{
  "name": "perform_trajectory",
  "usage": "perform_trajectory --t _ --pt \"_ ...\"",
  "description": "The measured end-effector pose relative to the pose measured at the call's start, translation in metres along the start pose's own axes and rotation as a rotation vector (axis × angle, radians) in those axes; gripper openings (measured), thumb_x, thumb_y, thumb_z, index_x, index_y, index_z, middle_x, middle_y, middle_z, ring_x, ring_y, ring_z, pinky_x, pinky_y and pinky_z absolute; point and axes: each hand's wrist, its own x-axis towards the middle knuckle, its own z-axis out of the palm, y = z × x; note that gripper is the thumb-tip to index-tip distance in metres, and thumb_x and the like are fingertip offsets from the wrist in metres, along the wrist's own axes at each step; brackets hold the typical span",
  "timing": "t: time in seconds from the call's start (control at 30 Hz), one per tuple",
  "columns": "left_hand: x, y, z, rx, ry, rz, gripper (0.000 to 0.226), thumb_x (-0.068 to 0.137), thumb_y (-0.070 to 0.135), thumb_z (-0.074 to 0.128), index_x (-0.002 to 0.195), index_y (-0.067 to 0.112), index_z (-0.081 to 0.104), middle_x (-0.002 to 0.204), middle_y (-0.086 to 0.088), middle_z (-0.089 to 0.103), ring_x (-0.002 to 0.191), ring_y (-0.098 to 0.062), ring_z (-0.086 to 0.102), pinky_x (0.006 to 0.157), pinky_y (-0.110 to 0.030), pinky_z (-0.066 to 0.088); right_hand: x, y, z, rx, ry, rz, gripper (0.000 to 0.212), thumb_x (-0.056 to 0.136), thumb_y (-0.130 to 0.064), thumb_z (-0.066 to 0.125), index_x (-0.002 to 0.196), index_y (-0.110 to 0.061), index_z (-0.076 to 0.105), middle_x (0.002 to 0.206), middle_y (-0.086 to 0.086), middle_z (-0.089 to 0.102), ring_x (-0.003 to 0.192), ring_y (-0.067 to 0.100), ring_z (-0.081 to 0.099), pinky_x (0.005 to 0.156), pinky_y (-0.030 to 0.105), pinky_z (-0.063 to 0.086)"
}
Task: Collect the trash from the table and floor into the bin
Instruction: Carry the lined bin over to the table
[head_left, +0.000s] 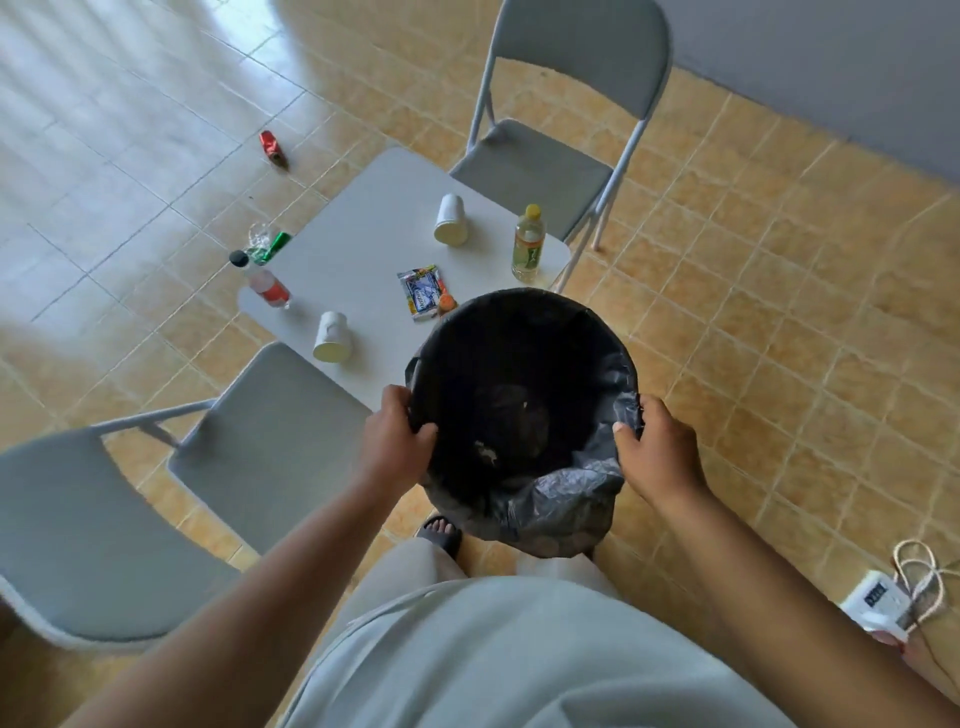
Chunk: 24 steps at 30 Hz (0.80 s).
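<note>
I see the bin (524, 415), lined with a black bag (566, 499), held up over the near corner of the table (363, 239), with my left hand (397, 441) clamped on its left rim and my right hand (657, 447) closed on its right rim, thumbs inside, both arms reaching forward. Beyond the bin on the table lie a snack wrapper (422, 292), two tipped paper cups (451, 220) (332, 338), a yellow-capped bottle (528, 243) and a red-drink bottle (265, 283). Farther from the bin, a red can (272, 149) lies on the floor.
</note>
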Motion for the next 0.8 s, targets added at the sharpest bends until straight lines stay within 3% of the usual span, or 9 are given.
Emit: perform_trajectory --t 0.17,0.27,0.4,0.57,0.8 --pt "-0.035 0.003 0.021 -0.086 0.112 -0.112 0.038 0.085 0.011 0.059 0.122 0.018 0.049 0.101 -0.003 0.062 0.085 -0.022 0.063 0.063 -0.03 0.051 0.043 0.005 -0.018 -0.081 -0.089 -0.184 0.037 0.095 -0.008 0.052 0.132 -0.007 0.053 0.112 0.02 0.068 0.094 0.035 0.064 0.071 0.028 0.04" --pt "-0.057 0.003 0.034 -0.155 0.234 -0.186 0.036 0.083 0.006 0.06 0.117 0.015 0.054 0.1 -0.004 0.065 0.086 -0.025 0.064 0.073 -0.036 0.053 0.062 0.001 -0.019 -0.133 -0.17 -0.278 0.034 0.092 -0.006 0.049 0.126 -0.006 0.055 0.104 0.022 0.069 0.083 0.033 0.06 0.066 0.028 0.037" --pt "-0.08 -0.006 0.041 -0.244 0.345 -0.291 0.033 0.083 0.004 0.062 0.113 0.014 0.052 0.099 -0.006 0.065 0.086 -0.025 0.064 0.073 -0.035 0.052 0.073 -0.014 -0.01 -0.173 -0.267 -0.385 0.031 0.092 -0.004 0.046 0.121 -0.005 0.055 0.097 0.021 0.067 0.075 0.03 0.054 0.063 0.031 0.039" --pt "-0.092 -0.03 0.037 -0.32 0.425 -0.379 0.033 0.086 0.005 0.065 0.109 0.022 0.048 0.087 0.006 0.061 0.079 -0.01 0.062 0.058 -0.014 0.041 0.082 -0.047 0.018 -0.206 -0.378 -0.498 0.03 0.093 -0.003 0.048 0.123 -0.007 0.054 0.097 0.019 0.067 0.08 0.034 0.06 0.065 0.033 0.046" --pt "-0.08 -0.056 0.032 -0.382 0.478 -0.509 0.033 0.087 0.005 0.067 0.109 0.021 0.048 0.087 0.012 0.059 0.077 -0.003 0.058 0.061 -0.013 0.041 0.108 -0.094 0.064 -0.271 -0.497 -0.578 0.031 0.095 -0.005 0.05 0.125 -0.01 0.054 0.101 0.017 0.067 0.079 0.026 0.055 0.068 0.031 0.048"
